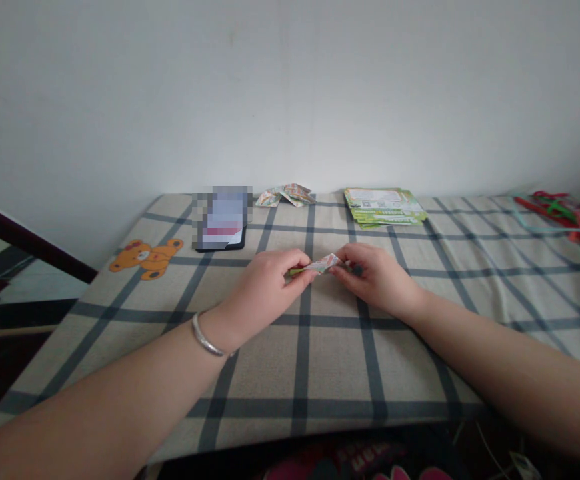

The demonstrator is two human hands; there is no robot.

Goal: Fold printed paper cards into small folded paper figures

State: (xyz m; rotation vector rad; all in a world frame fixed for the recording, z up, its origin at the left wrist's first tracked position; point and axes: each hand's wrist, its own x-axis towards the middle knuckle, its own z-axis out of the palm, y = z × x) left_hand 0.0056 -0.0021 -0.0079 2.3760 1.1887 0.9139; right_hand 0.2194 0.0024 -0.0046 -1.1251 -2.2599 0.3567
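Observation:
Both my hands meet over the middle of a checked tablecloth (320, 360). My left hand (263, 288), with a silver bangle on its wrist, pinches one end of a small folded printed paper (321, 265). My right hand (377, 275) pinches the paper's other end. The fingers of both hands are closed on it, and the paper sits just above the cloth between them.
A phone (221, 220) lies at the back left. Several small folded paper pieces (287, 195) lie by the wall. A stack of green printed leaflets (383, 205) sits at the back. Red and green strips (570, 217) lie at the far right. A bear print (145, 257) marks the cloth's left.

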